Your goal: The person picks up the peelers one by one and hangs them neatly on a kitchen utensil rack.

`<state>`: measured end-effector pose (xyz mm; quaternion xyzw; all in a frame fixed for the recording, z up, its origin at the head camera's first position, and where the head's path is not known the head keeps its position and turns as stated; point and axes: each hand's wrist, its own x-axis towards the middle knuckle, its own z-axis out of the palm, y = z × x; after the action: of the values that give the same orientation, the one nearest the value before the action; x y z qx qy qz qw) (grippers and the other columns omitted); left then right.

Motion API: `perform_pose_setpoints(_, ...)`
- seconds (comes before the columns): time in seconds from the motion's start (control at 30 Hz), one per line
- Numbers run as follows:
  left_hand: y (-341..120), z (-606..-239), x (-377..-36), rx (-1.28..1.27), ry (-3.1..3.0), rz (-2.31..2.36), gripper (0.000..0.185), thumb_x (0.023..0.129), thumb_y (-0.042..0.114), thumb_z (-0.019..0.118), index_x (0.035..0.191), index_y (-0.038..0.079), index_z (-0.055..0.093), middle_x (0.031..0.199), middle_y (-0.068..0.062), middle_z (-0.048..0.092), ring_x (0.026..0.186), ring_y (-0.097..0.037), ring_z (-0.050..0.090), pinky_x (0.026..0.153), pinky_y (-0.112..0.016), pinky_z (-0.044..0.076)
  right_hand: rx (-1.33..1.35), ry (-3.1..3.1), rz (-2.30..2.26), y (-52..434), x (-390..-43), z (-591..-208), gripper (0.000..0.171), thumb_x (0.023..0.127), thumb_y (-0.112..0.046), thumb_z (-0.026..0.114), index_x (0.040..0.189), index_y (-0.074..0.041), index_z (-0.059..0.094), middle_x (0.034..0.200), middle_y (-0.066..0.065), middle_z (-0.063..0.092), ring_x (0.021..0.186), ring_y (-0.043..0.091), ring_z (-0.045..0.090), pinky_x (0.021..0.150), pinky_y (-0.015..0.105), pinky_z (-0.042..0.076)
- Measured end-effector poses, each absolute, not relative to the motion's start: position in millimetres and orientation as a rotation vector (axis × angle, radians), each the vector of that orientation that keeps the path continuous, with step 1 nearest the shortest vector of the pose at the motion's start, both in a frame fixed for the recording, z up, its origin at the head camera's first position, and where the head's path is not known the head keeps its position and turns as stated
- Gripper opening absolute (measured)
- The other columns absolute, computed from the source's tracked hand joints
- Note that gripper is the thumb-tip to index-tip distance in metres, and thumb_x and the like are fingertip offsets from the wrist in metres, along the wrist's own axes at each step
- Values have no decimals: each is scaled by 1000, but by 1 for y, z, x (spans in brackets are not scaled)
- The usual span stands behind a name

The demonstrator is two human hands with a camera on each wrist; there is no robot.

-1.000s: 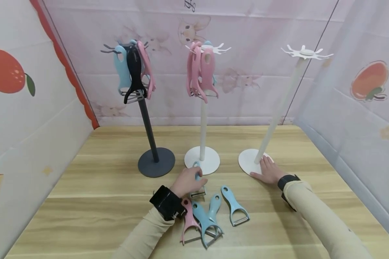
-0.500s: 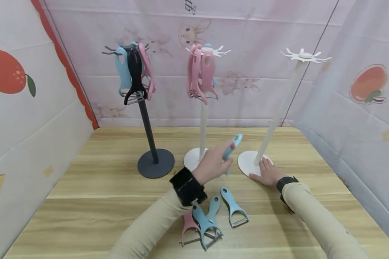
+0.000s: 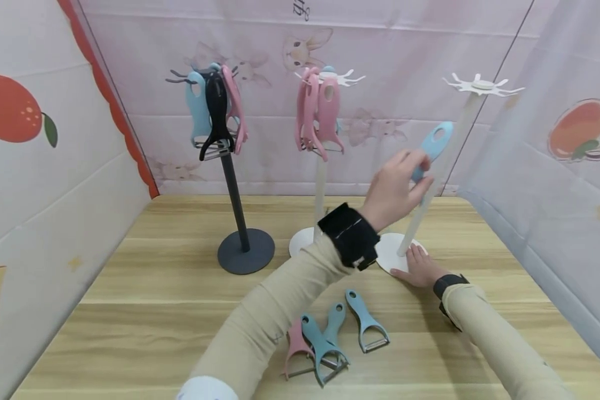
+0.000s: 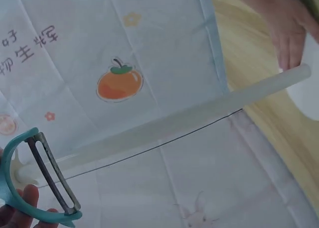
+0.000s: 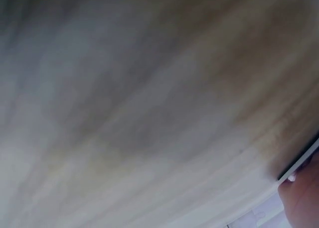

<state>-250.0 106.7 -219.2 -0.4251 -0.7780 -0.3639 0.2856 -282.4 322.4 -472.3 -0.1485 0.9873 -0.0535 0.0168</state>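
One blue peeler (image 3: pixel 432 145) is now up in the air, pinched by its handle in the left hand (image 3: pixel 396 188), with its holed end pointing toward the top of the empty white stand (image 3: pixel 472 111). A second ago that hand was down on the table (image 3: pixel 155 289) closing on the peeler; half a second ago it was lifting it past the middle white stand (image 3: pixel 321 183). It has since risen and swung right, so the peeler sits beside the empty stand's pole, below the hooks (image 3: pixel 482 85) and not yet on one. The left wrist view shows the blade end (image 4: pixel 52 175) with fingertips (image 4: pixel 25 203) curled at the frame.

The right hand (image 3: pixel 420 268) lies flat, fingers spread, on the base (image 3: pixel 387 253) of that stand, just as before. I judge it is steadying the stand.

Four peelers remain on the table near the front edge: three blue (image 3: pixel 367 322) and a pink one (image 3: pixel 294 350), overlapping. The dark stand (image 3: pixel 232 183) and the middle stand carry hanging peelers.
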Motion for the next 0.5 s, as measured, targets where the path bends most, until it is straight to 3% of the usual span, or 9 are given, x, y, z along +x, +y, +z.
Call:
perform_pose_setpoints(0.27,124,-188,-244,-1065,-2176,-702,17,92,18,52,108,12,56,109,-3,54,95,-12,54,73,-15,43,-489,3086,-149,320,-283,-470,88,89,-51,47,124,27,28,129,46,24,120,57,24,98,59,24)
perform_pose_setpoints(0.5,134,-177,-242,-981,-2252,-616,19,93,23,50,111,17,54,104,0,51,83,-9,52,63,-15,45,-490,3083,-150,320,-278,-467,89,89,-52,45,123,29,27,129,47,23,121,57,23,99,59,23)
